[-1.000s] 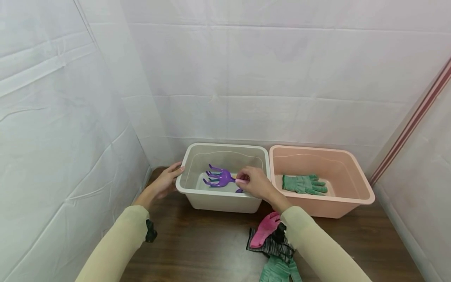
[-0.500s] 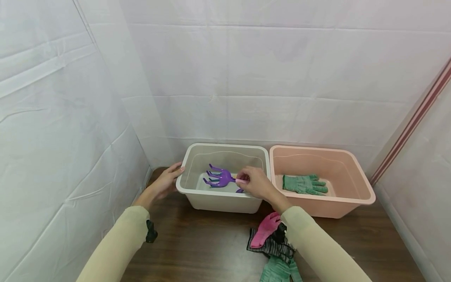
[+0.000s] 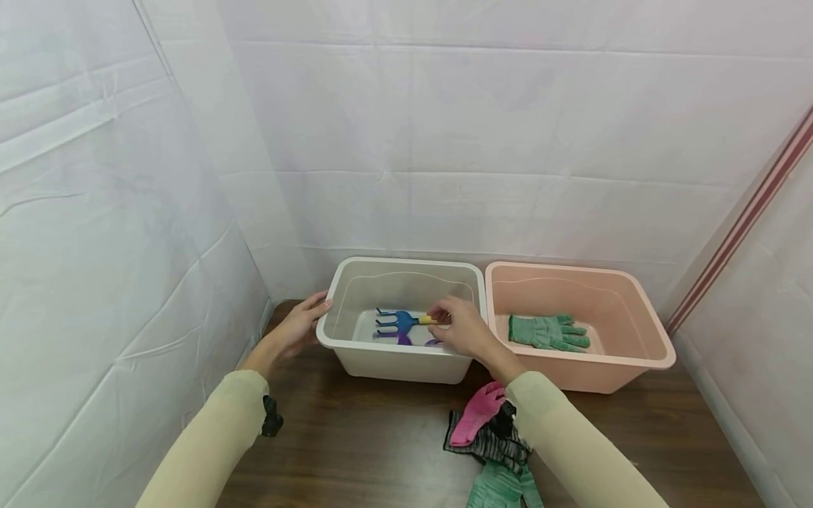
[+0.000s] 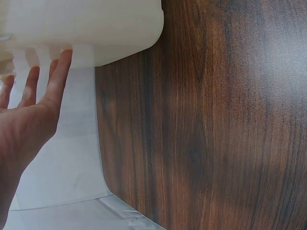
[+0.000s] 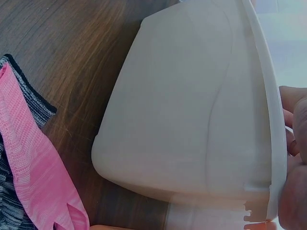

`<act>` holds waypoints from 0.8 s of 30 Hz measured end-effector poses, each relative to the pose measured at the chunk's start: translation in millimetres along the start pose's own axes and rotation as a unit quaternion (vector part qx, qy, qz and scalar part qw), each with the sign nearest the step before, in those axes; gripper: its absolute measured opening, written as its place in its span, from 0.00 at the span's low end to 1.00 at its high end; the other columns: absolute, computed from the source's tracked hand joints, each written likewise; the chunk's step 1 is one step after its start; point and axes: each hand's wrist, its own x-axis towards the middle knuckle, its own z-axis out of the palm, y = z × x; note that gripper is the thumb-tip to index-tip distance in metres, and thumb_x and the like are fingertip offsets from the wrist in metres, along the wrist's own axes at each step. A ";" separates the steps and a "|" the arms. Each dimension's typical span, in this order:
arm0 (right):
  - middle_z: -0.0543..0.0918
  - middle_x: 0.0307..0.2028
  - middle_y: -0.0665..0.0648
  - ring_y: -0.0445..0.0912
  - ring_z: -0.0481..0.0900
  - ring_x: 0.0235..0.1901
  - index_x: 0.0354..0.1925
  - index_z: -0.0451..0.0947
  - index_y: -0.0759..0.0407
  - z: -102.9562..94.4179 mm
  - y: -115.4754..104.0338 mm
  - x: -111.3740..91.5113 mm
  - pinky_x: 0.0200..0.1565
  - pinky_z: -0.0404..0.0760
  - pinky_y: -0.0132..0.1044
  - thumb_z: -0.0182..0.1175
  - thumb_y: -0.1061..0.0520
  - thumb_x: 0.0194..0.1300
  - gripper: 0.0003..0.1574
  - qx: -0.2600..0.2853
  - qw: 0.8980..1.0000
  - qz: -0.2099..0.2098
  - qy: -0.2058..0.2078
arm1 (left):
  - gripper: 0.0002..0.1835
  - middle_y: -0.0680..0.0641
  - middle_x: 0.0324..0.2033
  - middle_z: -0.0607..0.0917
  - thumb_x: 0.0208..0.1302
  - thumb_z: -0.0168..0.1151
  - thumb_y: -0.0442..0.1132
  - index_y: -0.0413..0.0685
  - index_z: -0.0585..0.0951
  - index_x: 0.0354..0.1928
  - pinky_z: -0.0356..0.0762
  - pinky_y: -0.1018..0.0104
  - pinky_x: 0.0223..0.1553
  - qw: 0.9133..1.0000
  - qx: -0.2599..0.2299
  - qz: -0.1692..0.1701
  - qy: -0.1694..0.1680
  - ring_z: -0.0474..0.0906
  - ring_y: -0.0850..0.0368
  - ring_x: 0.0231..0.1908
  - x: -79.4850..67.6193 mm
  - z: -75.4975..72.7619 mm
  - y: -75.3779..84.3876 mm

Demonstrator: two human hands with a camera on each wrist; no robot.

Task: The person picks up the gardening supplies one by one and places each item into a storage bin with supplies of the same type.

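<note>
My left hand (image 3: 301,324) rests against the left end of the light grey tub (image 3: 400,363), its straight fingers spread under the rim in the left wrist view. Over that tub's right half, my right hand (image 3: 462,326) has thumb and fingertips apart. The yellow handle of a blue hand rake (image 3: 404,322) shows between them. Below the blue rake, partly hidden by the front rim, lies a purple hand rake (image 3: 404,339). Another bit of purple (image 3: 433,343) shows near the right thumb. In the right wrist view, the tub wall (image 5: 177,105) hides most of the hand's work.
A peach tub (image 3: 591,358) stands against the grey one's right side, holding a green glove (image 3: 549,331). Pink (image 3: 478,415), black-and-grey (image 3: 492,451) and green gloves (image 3: 502,487) lie piled on the wooden table (image 3: 356,437) under the right forearm. White sheeting (image 3: 457,141) surrounds the table.
The purple rake has left my right hand and dropped towards the front wall, uncovering the blue rake and its yellow handle. My right fingers have parted slightly; the left hand stays put.
</note>
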 end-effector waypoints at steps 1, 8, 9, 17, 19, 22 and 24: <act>0.85 0.43 0.56 0.47 0.83 0.43 0.48 0.86 0.63 -0.1 -0.1 0.1 0.50 0.86 0.43 0.74 0.63 0.65 0.13 0.000 1.000 0.003 0.000 | 0.36 0.32 0.78 0.63 0.86 0.47 0.53 0.52 0.51 0.86 0.83 0.48 0.55 1.000 -0.001 0.002 -0.001 0.66 0.31 0.73 -0.1 0.1 -0.2; 0.85 0.44 0.56 0.47 0.83 0.44 0.49 0.86 0.62 -1.5 -0.1 0.4 0.51 0.86 0.43 0.73 0.61 0.67 0.13 -0.001 1.000 0.011 -0.010 | 0.35 0.32 0.78 0.63 0.87 0.47 0.52 0.52 0.51 0.86 0.82 0.47 0.55 1.000 -0.007 0.004 -0.005 0.64 0.30 0.74 0.2 0.7 -0.7; 0.85 0.44 0.56 0.47 0.83 0.44 0.49 0.86 0.62 -1.7 0.2 0.3 0.51 0.86 0.43 0.74 0.61 0.67 0.13 -0.001 1.000 0.011 -0.011 | 0.35 0.33 0.78 0.63 0.87 0.47 0.51 0.52 0.51 0.86 0.82 0.48 0.55 1.000 -0.007 0.004 -0.004 0.65 0.30 0.74 0.4 0.8 -0.8; 0.85 0.43 0.56 0.47 0.83 0.43 0.48 0.86 0.62 -3.3 2.7 0.3 0.51 0.86 0.43 0.74 0.61 0.67 0.13 -0.006 1.000 0.006 -0.011 | 0.35 0.32 0.77 0.64 0.86 0.47 0.52 0.52 0.52 0.86 0.83 0.49 0.54 1.000 -0.001 0.009 -0.003 0.65 0.30 0.73 1.9 2.4 -1.3; 0.85 0.44 0.57 0.48 0.84 0.43 0.48 0.86 0.62 -4.3 2.5 -0.1 0.51 0.86 0.44 0.74 0.62 0.67 0.13 -0.004 1.000 0.004 -0.016 | 0.35 0.32 0.77 0.64 0.86 0.47 0.52 0.52 0.52 0.86 0.83 0.49 0.53 1.000 0.002 0.010 -0.001 0.65 0.30 0.73 2.0 2.3 -1.4; 0.85 0.44 0.59 0.49 0.84 0.44 0.49 0.86 0.63 -5.6 2.5 -1.2 0.51 0.86 0.45 0.73 0.62 0.67 0.13 0.003 1.000 0.003 -0.022 | 0.34 0.32 0.77 0.65 0.86 0.47 0.53 0.53 0.53 0.85 0.83 0.49 0.53 1.000 0.005 0.010 -0.001 0.68 0.31 0.71 2.0 2.5 -2.1; 0.85 0.44 0.59 0.49 0.84 0.44 0.49 0.86 0.63 -6.2 3.6 -1.7 0.51 0.85 0.45 0.73 0.61 0.67 0.13 0.009 1.000 0.004 -0.025 | 0.35 0.32 0.77 0.65 0.86 0.47 0.53 0.53 0.52 0.86 0.83 0.50 0.53 1.000 0.007 0.010 -0.001 0.69 0.32 0.71 1.7 2.9 -2.6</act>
